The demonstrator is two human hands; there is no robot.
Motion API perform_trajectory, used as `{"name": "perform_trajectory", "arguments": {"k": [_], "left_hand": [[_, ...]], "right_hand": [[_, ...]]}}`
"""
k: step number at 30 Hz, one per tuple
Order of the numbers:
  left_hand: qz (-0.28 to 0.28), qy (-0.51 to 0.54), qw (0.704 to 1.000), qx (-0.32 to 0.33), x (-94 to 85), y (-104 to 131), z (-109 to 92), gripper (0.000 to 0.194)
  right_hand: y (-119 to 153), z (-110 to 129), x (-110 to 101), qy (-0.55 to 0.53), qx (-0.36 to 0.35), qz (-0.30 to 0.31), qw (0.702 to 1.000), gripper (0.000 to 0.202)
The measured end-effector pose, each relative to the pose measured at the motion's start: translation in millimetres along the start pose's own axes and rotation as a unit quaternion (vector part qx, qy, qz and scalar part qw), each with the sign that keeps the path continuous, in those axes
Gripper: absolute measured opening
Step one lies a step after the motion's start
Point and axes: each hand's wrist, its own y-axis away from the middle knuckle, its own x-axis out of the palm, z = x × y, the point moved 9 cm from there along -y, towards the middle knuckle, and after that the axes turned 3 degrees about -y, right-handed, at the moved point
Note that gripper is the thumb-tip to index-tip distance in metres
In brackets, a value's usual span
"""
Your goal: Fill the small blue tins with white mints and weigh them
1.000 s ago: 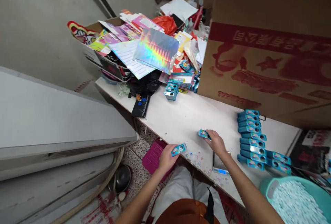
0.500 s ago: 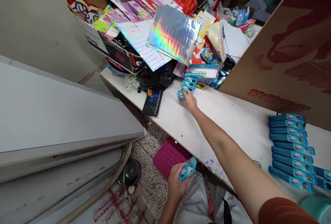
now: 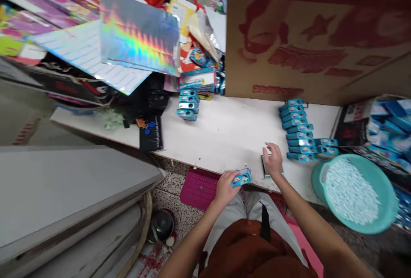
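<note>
My left hand point(image 3: 225, 185) is closed around a small blue printed carton point(image 3: 243, 178) at the front edge of the white table. My right hand point(image 3: 272, 158) holds nothing, fingers apart and slightly curled. It hovers over a flat, dark-and-silver device point(image 3: 265, 170), mostly covered by the hand; I cannot tell whether they touch. A row of several blue cartons point(image 3: 297, 128) stands to the right of that hand. Further back on the left is a shorter row of similar cartons point(image 3: 187, 105).
A teal tub point(image 3: 390, 209) full of small pale pieces stands at right, near a box of blue packets point(image 3: 390, 119). A large brown carton point(image 3: 308, 47) rises behind the table point(image 3: 231, 128). Papers, a holographic sheet point(image 3: 138, 34) and a black pouch point(image 3: 150, 134) lie left.
My right hand has let go of the left-hand row of cartons and swung right to the flat device. My left hand still holds its carton, now higher. The view has turned right.
</note>
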Motion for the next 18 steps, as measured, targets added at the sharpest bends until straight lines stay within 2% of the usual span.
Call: {"name": "perform_trajectory", "arguments": {"k": [2,4,6,8,10,13,16,18], "left_hand": [[0.049,-0.009,0.997,0.051,31.9,-15.5,-26.3,0.04],[0.08,-0.027,0.992,0.089,64.5,-29.0,-49.5,0.041],[0.096,-0.052,0.988,0.112,95.6,-41.7,-68.3,0.041],[0.1,-0.076,0.984,0.128,122.9,-54.1,-83.2,0.041],[0.09,-0.095,0.982,0.134,143.2,-66.9,-93.3,0.041],[0.073,-0.123,0.981,0.127,162.8,-85.4,-98.5,0.038],[0.077,-0.162,0.977,0.119,174.4,-97.0,-96.0,0.037],[0.068,-0.18,0.973,0.125,174.7,-97.8,-95.2,0.051]], "right_hand": [[37.5,-40.3,-78.6,0.069,0.054,-0.067,0.994,0.027],[77.4,-70.8,-146.3,0.131,0.104,-0.117,0.979,0.029],[116.9,-91.6,-200.7,0.17,0.148,-0.167,0.96,0.031],[152.4,-104.8,-238.9,0.193,0.183,-0.209,0.941,0.033],[180.6,-114.5,-262.7,0.205,0.208,-0.235,0.927,0.033],[205.7,-129.9,-280.9,0.206,0.232,-0.242,0.919,0.033],[211.9,-149.8,-292.3,0.196,0.246,-0.232,0.92,0.034],[207.8,-164.4,-300.0,0.184,0.246,-0.225,0.925,0.035]]}}
